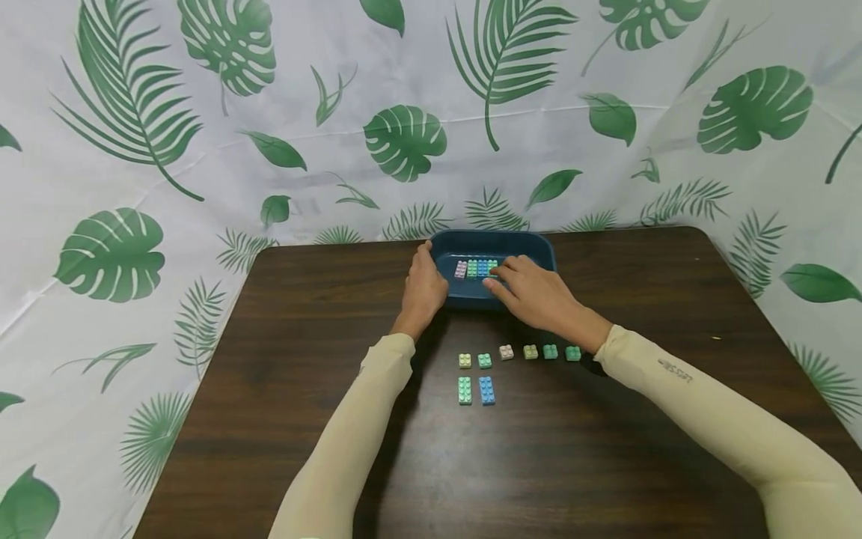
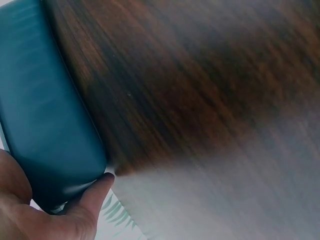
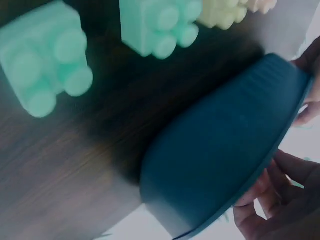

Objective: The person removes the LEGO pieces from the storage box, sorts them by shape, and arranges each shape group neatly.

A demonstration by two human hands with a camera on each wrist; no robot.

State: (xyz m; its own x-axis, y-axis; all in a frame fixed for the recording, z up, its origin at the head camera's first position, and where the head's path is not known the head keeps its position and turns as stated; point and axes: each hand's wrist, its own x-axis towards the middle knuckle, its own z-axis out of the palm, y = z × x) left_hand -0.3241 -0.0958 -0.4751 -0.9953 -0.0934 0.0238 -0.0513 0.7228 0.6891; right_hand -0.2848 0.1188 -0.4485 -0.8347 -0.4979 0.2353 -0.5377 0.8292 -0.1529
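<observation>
"How's that best done?"

"From the left: the left hand (image 1: 424,283) is clamped on the left end of the tray (image 1: 465,302), by the far edge of the bench (image 1: 323,322). A steady hold there should stop it sliding. Inside lie a pink brick (image 1: 461,269), then a green brick (image 1: 472,268), a blue brick (image 1: 482,268) and another green one (image 1: 492,264). The right hand (image 1: 535,293) reaches in from the right, fingertips at that last green; whether they pinch it, I can't tell. I'd nudge lightly and squarely, so the row isn't knocked askew."

"And the count?"

"One tray, four bricks showing in it; fingers may hide more. Eight on the bench: six small, left to right yellow (image 1: 465,361), green (image 1: 484,361), pink (image 1: 506,352), yellow (image 1: 530,351), green (image 1: 550,351), green (image 1: 572,353); nearer us two long, green (image 1: 465,390), then blue (image 1: 487,390)."
</observation>
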